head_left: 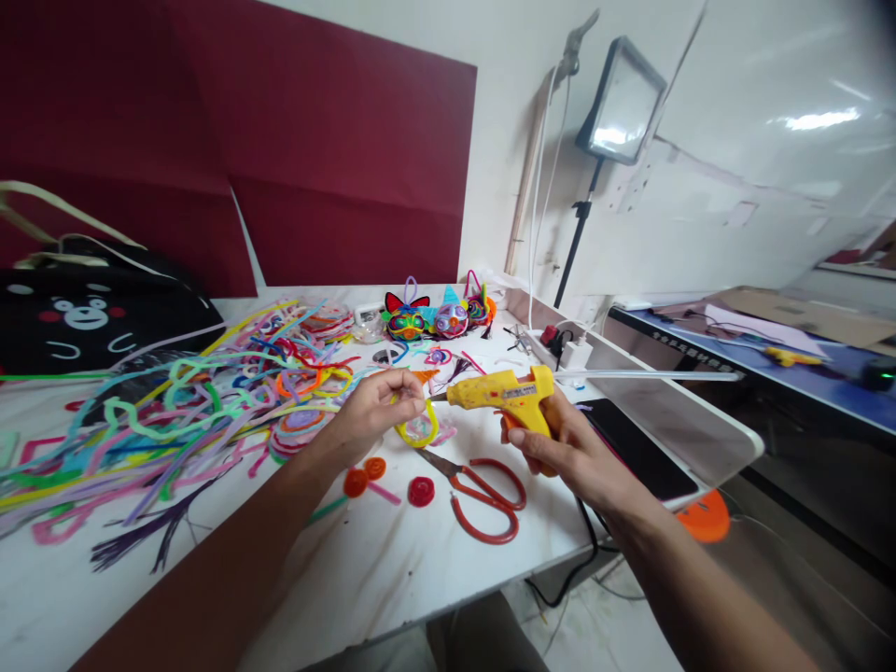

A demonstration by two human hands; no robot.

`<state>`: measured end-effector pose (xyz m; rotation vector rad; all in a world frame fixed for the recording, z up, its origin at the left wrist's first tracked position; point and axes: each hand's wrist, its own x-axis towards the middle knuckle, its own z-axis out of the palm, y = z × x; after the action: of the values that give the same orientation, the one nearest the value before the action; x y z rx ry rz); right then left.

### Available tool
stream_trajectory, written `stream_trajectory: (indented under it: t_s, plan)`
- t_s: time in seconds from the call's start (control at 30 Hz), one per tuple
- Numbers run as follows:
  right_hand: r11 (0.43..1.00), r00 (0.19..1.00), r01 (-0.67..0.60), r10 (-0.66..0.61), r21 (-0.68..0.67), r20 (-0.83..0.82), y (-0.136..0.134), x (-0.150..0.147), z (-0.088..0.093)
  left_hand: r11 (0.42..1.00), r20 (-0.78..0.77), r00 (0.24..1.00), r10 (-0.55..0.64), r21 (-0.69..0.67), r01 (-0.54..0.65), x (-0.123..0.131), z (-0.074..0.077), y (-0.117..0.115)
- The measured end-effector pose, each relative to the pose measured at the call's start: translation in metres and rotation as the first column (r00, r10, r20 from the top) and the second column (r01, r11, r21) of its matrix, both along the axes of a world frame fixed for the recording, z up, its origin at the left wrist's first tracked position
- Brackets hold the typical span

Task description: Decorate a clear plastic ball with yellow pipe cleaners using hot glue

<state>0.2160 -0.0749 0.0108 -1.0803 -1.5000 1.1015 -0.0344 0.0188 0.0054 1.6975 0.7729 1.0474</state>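
Observation:
My right hand (pixel 570 448) grips a yellow glue gun (pixel 505 394) by its handle, nozzle pointing left; a clear glue stick (pixel 644 375) juts out of its back. My left hand (pixel 382 403) is closed in a pinch on a small yellow-rimmed pipe-cleaner piece (pixel 418 427), held just off the nozzle tip. Both hands hover above the white table (pixel 392 569). Red-handled scissors (pixel 483 497) lie below them, beside small red and orange coiled discs (pixel 421 491).
A heap of coloured pipe cleaners (pixel 161 411) covers the table's left. Finished colourful figures (pixel 438 315) stand at the back. A black bear-face bag (pixel 84 313) sits far left. A phone (pixel 634 448) lies at right; a lamp (pixel 620 103) on a stand behind.

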Motion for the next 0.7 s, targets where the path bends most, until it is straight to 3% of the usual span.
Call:
stream_trajectory:
  t_s: [0.7]
  plan:
    - [1.0,1.0,0.009,-0.008,0.025,-0.015,-0.0009,-0.0012,0.0011,0.999,0.015,1.0,0.015,-0.036,-0.014,0.001,0.0001,-0.0021]
